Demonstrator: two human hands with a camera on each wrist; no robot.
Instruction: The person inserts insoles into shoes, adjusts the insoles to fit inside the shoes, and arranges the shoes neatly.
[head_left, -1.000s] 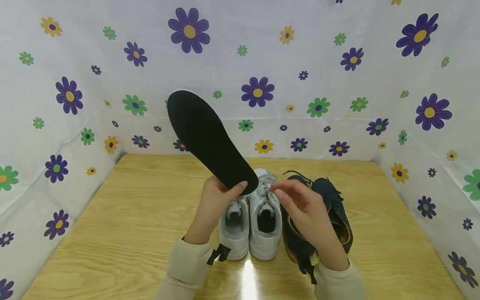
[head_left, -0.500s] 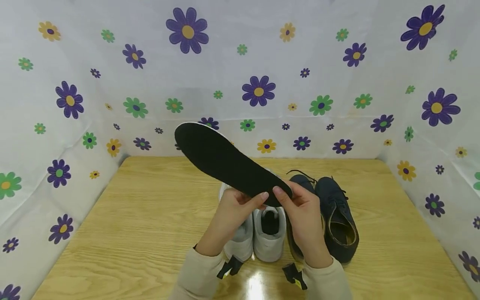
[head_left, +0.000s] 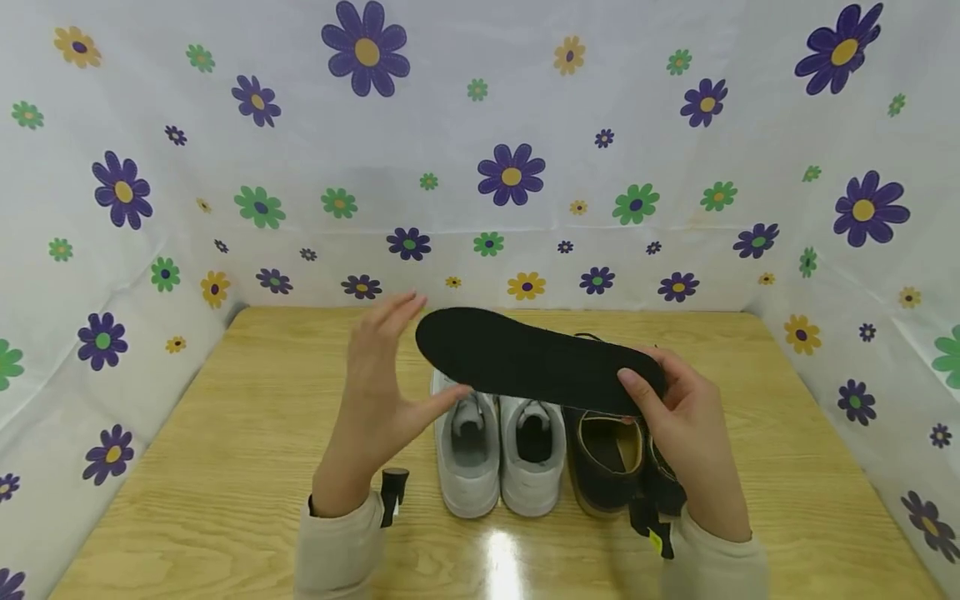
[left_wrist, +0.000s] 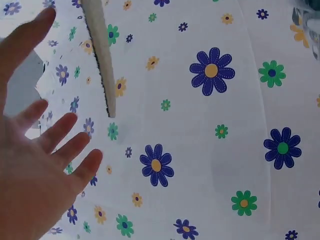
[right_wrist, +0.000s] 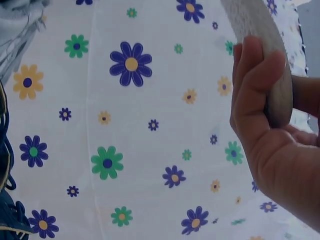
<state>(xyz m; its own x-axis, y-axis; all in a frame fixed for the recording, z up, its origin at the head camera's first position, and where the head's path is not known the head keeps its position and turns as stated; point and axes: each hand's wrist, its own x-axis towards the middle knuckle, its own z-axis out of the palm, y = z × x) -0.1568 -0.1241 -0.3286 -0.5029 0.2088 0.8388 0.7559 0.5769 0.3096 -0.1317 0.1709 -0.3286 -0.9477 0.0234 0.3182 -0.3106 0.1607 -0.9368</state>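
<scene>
A black insole point(head_left: 525, 358) is held up over the shoes, lying nearly level in the head view with its wide end to the left. My right hand point(head_left: 686, 412) pinches the narrow heel end, thumb on the black face and fingers behind. In the right wrist view those fingers curl against the insole's pale underside point(right_wrist: 260, 30). My left hand point(head_left: 382, 392) is spread beside the wide end, thumb and fingers apart and not gripping. The left wrist view shows the insole's edge point(left_wrist: 102, 60) standing away from the spread fingers point(left_wrist: 65, 130).
Below the insole stand two white sneakers point(head_left: 468, 475) side by side on the wooden table point(head_left: 247, 467). Right of them is a pair of dark navy lace-up shoes point(head_left: 600, 487), partly covered by the insole and right hand. A flower-printed cloth point(head_left: 450, 108) walls the back and sides.
The insole has come down and swung to nearly level, moving right. My left hand has let go of it and moved left; my right hand took hold of the heel end.
</scene>
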